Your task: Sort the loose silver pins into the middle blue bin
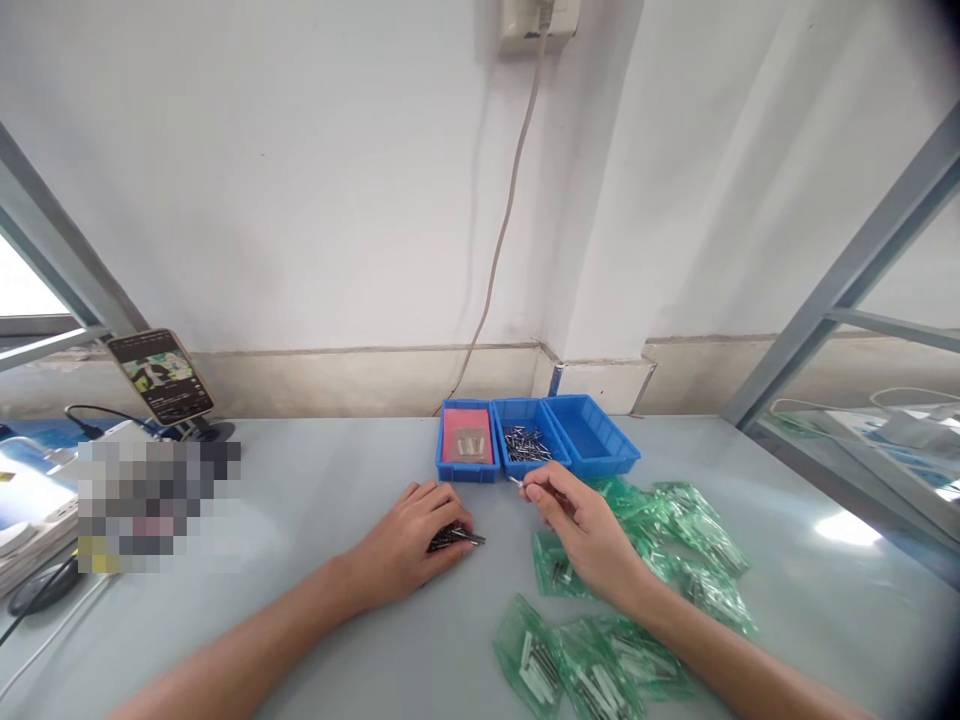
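Pin [514, 481] jutted leftward from my right hand [583, 525], clamped between thumb and fingertips just in front of the middle blue bin [548, 421]; its long axis ran nearly sideways; my left hand [409, 538], closed around dark rods [454, 537] pointing right, lay nearer me and farther from that bin, palm down on the table [315, 480]; my right forearm slanted over green bags [694, 515].

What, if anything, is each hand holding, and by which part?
The right hand pinches a small shiny piece behind its protruding end; the left hand cups dark slender pieces, hold unclear.
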Tool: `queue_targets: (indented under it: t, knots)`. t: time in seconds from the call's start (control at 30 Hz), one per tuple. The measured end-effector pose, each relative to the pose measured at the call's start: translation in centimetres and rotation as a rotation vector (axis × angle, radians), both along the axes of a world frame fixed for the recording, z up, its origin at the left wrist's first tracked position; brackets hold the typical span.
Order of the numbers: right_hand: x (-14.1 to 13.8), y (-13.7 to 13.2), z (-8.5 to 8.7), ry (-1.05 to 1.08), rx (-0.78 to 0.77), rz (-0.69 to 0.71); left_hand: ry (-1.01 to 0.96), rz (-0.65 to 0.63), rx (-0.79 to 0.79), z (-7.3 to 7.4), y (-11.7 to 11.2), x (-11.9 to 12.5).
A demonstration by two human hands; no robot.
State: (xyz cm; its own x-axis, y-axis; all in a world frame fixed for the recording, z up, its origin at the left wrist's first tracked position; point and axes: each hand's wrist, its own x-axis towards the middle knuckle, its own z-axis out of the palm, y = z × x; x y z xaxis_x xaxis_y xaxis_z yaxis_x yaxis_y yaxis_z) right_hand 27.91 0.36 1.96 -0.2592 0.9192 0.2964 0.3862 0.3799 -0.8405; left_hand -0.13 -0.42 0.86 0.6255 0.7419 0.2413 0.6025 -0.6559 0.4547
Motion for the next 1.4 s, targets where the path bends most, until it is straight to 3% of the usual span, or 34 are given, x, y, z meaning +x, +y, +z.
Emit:
queue_targets:
  t: [0.33, 0.6, 0.77, 0.9, 1.1, 1.23, 1.4]
  knots:
    - [-0.2, -0.4, 0.3, -0.007, -0.007, -0.001, 0.001, 0.004, -0.004, 0.1, 0.0, 0.1]
    - [-0.1, 0.6, -0.4, 0.318, -0.334, -0.034, 0.003, -0.003, 0.008, -0.1, 0.0, 0.0]
    - [0.0, 0.9, 0.0, 0.419, -0.298, -0.09, -0.003, -0.006, 0.014, -0.2, 0.0, 0.0]
    - [0.0, 0.3, 0.4, 0.212, -0.167, -0.038, -0.02, -0.017, 0.015, -0.3, 0.1, 0.0]
    - [-0.2, -1.1, 0.0, -0.331, 0.203, 0.323, -0.042, -0.048, 0.012, -0.4, 0.2, 0.1]
    - [-0.1, -1.5, -0.2, -0.436, 0.229, 0.43, -0.046, -0.056, 0.024, -0.7, 0.3, 0.0]
    - [-0.1, -1.4, -0.2, -0.449, 0.239, 0.443, -0.052, -0.073, 0.017, -0.9, 0.4, 0.0]
